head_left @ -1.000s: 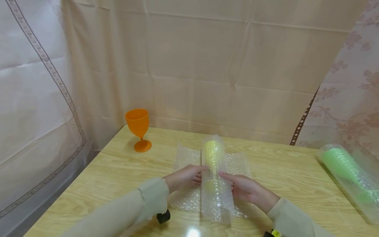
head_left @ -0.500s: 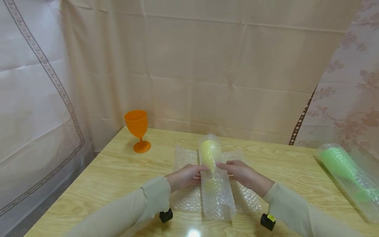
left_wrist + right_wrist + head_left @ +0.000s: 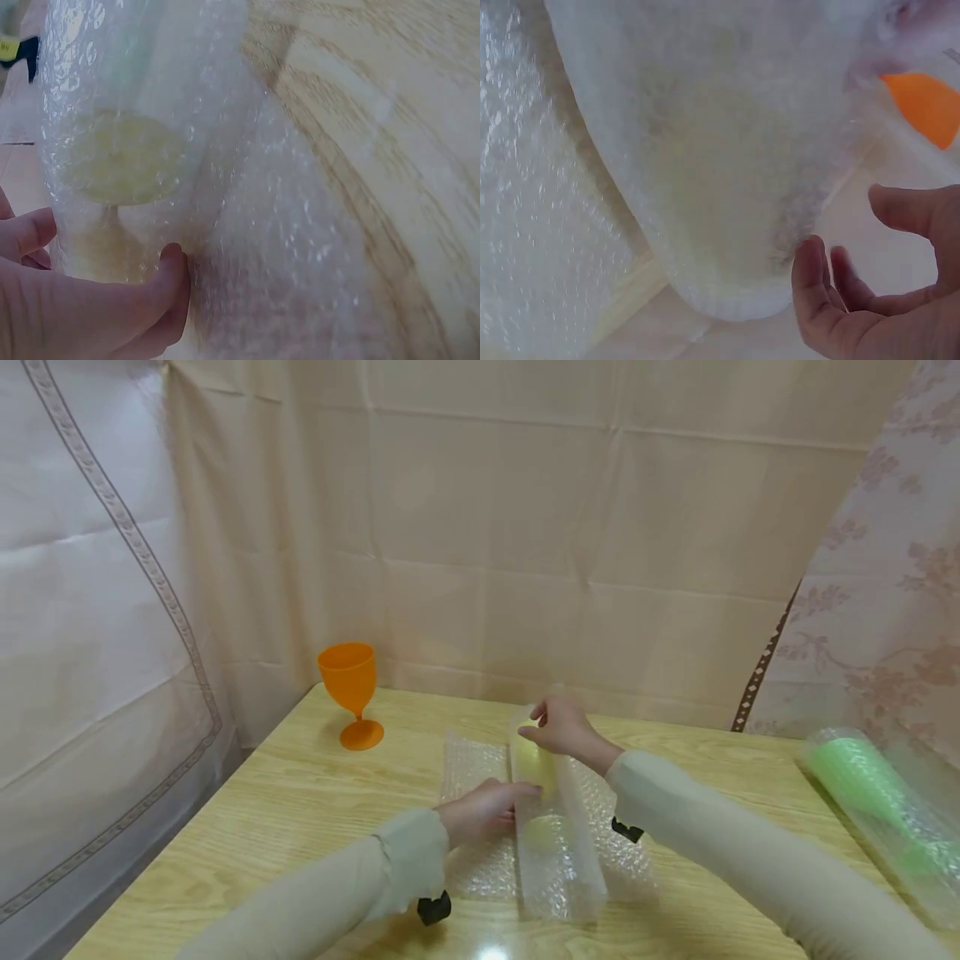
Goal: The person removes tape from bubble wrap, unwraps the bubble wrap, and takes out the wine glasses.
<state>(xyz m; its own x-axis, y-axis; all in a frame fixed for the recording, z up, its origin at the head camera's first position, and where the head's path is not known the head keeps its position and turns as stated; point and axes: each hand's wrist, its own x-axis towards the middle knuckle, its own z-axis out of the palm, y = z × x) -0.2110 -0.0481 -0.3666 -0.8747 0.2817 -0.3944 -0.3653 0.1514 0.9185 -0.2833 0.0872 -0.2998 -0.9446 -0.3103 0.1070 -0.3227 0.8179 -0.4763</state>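
Note:
A yellow goblet [image 3: 536, 767] lies rolled in bubble wrap [image 3: 562, 881], seen cloudily through the layers. Its round foot [image 3: 124, 157] shows in the left wrist view. My left hand [image 3: 483, 810] grips the roll from the left, thumb across the top and fingers at its side. At the roll's far end is my right hand [image 3: 562, 727], fingers bent and thumb spread apart from them. In the right wrist view, a fingertip [image 3: 810, 251] is right at the wrap's edge, with nothing between thumb and fingers. A flat bubble wrap sheet [image 3: 476, 870] spreads beneath the roll.
An orange goblet [image 3: 348, 681] stands upright at the table's back left. Something green in bubble wrap [image 3: 873, 793] lies along the right edge. Behind the wooden table [image 3: 337, 793] hangs a beige curtain [image 3: 480, 527].
My right hand has left the roll's right side and moved to its far end, thumb and fingers now apart. My left hand keeps its grip, and the roll has barely shifted.

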